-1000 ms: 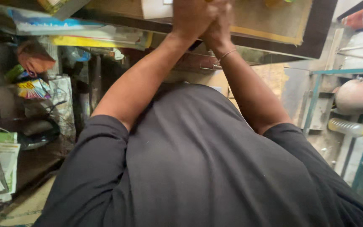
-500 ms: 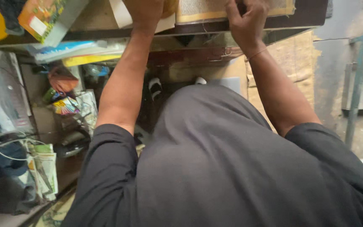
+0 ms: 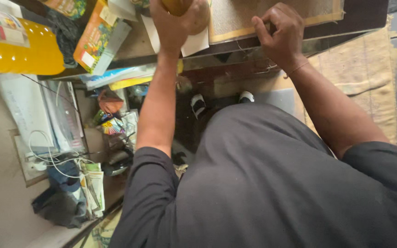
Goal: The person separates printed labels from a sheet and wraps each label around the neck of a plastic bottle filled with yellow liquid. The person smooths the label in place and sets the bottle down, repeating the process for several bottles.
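round brownish object point(image 3: 176, 5) sits at the top edge of the view, over the dark counter point(image 3: 364, 18), and is cut off by the frame, so its kind cannot be told. left hand point(image 3: 176, 23) is curled around it from below, fingers wrapped and closed on its underside; white paper sheets point(image 3: 194, 42) lie just beneath that hand on the counter.

items, left to right:
- yellow plastic container point(image 3: 14, 50) with a label, at the far left on the counter.
- orange printed carton point(image 3: 98, 39), tilted, just beside the container.
- below the counter edge, a shelf area holding white cables point(image 3: 51, 156), folded papers point(image 3: 93, 183) and small colourful packets point(image 3: 111, 126).
- left forearm runs straight up from the dark sleeve to the hand.
- two feet in white-strapped sandals point(image 3: 198, 104) show on the floor under the counter, between the arms.
- tan mat with a yellow border point(image 3: 272, 11), flat on the counter, right of the round object.
- right hand point(image 3: 279, 34) rests on the lower edge of the mat, fingers curled inward into a loose fist; whether it pinches anything cannot be told. a thin band circles that wrist.
- burlap sheet point(image 3: 364, 78) lies on the floor at the far right.

dark shirt fills the lower part of the view.
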### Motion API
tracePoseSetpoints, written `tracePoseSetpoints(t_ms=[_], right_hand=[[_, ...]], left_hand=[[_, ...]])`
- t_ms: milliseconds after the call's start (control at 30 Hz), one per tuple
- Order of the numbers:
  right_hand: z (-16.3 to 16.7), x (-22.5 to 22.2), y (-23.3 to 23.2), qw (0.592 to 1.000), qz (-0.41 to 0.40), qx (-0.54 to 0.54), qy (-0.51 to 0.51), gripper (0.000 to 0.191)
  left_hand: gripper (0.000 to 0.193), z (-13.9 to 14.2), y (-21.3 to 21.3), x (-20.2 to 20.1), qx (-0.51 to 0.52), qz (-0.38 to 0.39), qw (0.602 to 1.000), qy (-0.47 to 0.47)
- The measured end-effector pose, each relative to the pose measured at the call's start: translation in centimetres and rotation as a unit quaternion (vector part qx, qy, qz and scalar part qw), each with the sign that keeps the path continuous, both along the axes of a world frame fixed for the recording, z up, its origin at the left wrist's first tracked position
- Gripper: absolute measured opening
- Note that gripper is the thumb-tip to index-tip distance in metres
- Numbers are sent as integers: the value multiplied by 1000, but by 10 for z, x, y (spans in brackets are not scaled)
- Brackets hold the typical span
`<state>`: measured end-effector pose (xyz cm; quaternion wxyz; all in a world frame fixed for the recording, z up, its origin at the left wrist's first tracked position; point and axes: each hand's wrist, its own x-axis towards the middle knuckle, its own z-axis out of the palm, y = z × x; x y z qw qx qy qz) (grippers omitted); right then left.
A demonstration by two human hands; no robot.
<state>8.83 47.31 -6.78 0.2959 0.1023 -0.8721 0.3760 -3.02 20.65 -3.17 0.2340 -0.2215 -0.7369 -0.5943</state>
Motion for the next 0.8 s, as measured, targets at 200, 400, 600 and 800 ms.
tracePoseSetpoints(t_ms=[200,400,600,800], right_hand=[[3,0,-1,1000,14,7,10,28],[8,-1,-4,1000,10,2,6,28],[15,-2,-5,999,-3,-33,-3,28],[20,-4,-5,999,-4,-40,-13,28]], left_hand=[[64,10,42,11,105,139,983,49],[54,12,53,1,44,280,959,-22],[59,17,49,-2,76,253,964,28],[77,9,45,-1,37,215,972,91]])
